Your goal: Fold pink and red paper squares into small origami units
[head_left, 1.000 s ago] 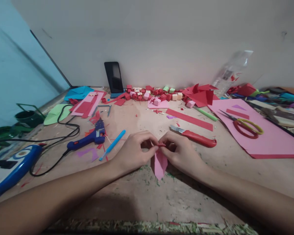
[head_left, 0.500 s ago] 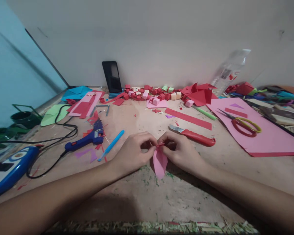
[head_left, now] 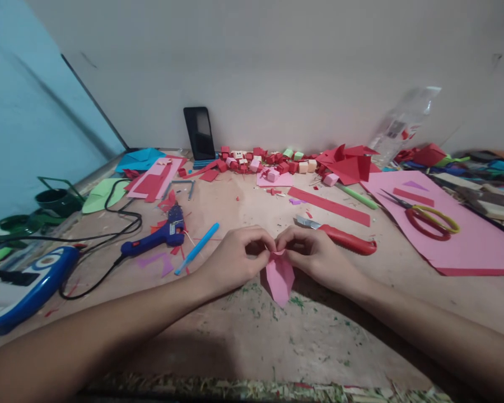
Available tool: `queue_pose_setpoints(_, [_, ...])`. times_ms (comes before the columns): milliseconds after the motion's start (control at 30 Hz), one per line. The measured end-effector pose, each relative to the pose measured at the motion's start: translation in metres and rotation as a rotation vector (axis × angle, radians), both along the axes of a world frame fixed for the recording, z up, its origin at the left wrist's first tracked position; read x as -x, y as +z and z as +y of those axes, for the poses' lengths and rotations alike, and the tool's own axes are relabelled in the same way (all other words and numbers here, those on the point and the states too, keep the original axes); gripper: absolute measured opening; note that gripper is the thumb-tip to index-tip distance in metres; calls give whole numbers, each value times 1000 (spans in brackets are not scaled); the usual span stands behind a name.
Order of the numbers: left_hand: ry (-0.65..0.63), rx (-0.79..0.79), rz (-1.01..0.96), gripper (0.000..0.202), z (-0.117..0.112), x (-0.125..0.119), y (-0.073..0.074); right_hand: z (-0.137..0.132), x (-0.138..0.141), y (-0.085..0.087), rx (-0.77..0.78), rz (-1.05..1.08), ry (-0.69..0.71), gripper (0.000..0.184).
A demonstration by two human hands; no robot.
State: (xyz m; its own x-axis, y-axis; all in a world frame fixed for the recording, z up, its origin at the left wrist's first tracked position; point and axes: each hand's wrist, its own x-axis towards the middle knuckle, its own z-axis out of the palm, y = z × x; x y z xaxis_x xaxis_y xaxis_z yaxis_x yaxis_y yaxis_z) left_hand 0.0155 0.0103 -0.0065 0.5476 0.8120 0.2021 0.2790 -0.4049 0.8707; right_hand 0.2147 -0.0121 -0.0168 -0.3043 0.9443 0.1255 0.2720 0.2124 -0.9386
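A small pink piece of paper (head_left: 280,280) hangs between my hands over the middle of the table, its upper edge pinched and its lower end pointed. My left hand (head_left: 244,254) grips its upper left corner between thumb and fingers. The upper right corner is pinched by my right hand (head_left: 313,253). Just beyond my right hand lies a cutter knife (head_left: 348,239) with a red handle and its blade out. A blue pen-like stick (head_left: 197,249) rests left of my left hand, near a blue glue gun (head_left: 162,235).
Scissors (head_left: 428,221) lie on pink sheets (head_left: 466,252) at the right. Small paper cubes (head_left: 273,174) line the back beside a propped phone (head_left: 199,134). A red strip (head_left: 330,206), a plastic bottle (head_left: 405,126) and a blue-white device (head_left: 33,285) with black cable (head_left: 109,271) surround the work area.
The whole view has shifted slightly, so things appear farther right. The pink paper shows more of its face, and its pinched top edge looks pink rather than red. Both hands keep their pinch.
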Motion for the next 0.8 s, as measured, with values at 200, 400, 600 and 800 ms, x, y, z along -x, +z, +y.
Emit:
queue_pose_setpoints(200, [16,-30,13,19,-2,0,0,1,-1,0,-20,-23,-11,11])
queue_pose_setpoints(400, [31,28,-25,4,-5,-3,5,-4,2,-1,-84,-88,-90,12])
queue_pose_setpoints(600, [23,14,-34,4,-5,-4,2,-11,7,-3,-226,-217,-200,27])
queue_pose_setpoints(800, [6,-38,9,10,-2,-4,2,-17,14,-1,-505,-369,-176,32])
